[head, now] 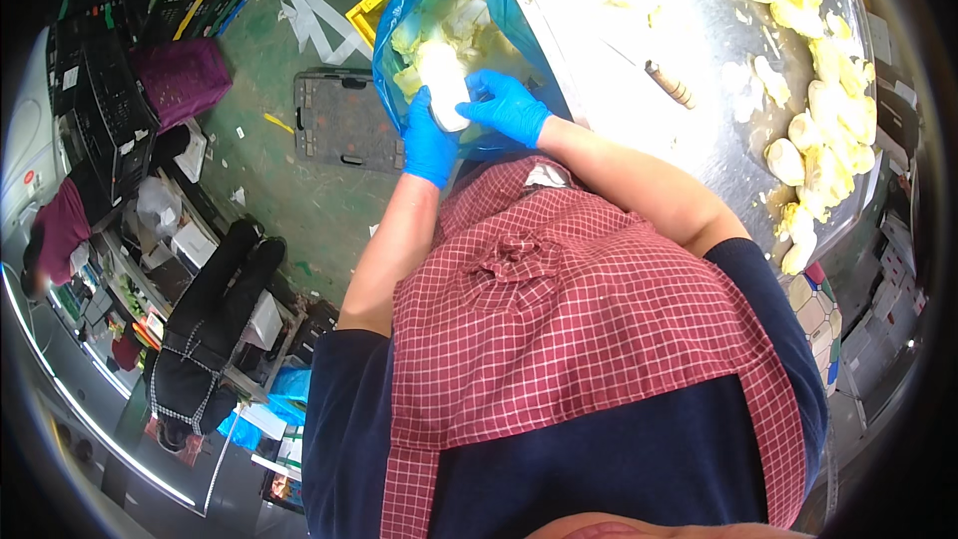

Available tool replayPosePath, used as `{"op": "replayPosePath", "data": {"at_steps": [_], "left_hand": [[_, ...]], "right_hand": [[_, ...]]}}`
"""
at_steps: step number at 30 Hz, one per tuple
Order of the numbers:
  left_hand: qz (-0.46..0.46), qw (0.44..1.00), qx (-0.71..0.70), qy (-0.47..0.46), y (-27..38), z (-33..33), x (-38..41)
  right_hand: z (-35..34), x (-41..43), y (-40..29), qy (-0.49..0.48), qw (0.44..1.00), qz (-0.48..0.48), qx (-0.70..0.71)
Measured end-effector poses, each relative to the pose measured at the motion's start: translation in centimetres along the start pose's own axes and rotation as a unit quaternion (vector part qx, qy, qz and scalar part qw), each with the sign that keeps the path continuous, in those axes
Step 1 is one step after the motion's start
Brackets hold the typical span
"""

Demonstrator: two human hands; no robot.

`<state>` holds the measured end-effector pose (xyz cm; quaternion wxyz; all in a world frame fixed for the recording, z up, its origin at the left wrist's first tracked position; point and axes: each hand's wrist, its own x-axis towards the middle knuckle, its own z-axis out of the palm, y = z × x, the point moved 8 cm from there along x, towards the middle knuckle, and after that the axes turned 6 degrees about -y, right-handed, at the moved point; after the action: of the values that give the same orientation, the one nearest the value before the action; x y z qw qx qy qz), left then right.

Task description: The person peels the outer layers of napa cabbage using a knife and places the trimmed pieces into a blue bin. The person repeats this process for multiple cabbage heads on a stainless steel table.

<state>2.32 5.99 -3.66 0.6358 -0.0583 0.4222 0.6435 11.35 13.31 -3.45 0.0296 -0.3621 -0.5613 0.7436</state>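
Both of my hands wear blue gloves and are at a pale Chinese cabbage point(447, 93), over an open blue plastic bag point(391, 37). My left hand point(429, 141) grips its lower left side, the white base towards me. On the opposite side, my right hand point(509, 106) has its thumb and bent fingers against the cabbage. Loose yellow-green cabbage leaves point(471, 7) lie inside the bag. To the right, a knife with a wooden handle point(670, 84) rests on the metal table point(718, 165); glare washes out much of its blade.
Several trimmed cabbages point(823, 135) line the table's far right side. A yellow crate point(367, 11) shows beside the bag. On the green floor are a dark plastic lid or tray point(344, 120) and white strips point(314, 15). Black crates point(112, 90) and another person point(202, 329) are at left.
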Motion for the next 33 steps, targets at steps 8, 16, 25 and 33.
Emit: {"op": "replayPosePath", "data": {"at_steps": [8,16,25,33], "left_hand": [[0.053,0.974,0.218,0.031,0.9,1.8,-1.5],[0.065,0.961,0.268,0.016,0.7,0.7,-1.7],[-0.008,0.996,0.089,0.002,-0.5,-2.7,-0.4],[-0.051,0.974,0.201,0.086,1.6,-4.1,-1.0]], "right_hand": [[-0.3,0.0,-0.4,0.022,0.999,0.000,-0.049],[-0.2,-0.5,-1.3,0.041,0.993,-0.010,-0.111],[0.4,-0.4,-0.2,-0.038,0.996,0.010,0.086],[0.0,-0.7,-0.4,-0.085,0.925,0.040,0.369]]}}
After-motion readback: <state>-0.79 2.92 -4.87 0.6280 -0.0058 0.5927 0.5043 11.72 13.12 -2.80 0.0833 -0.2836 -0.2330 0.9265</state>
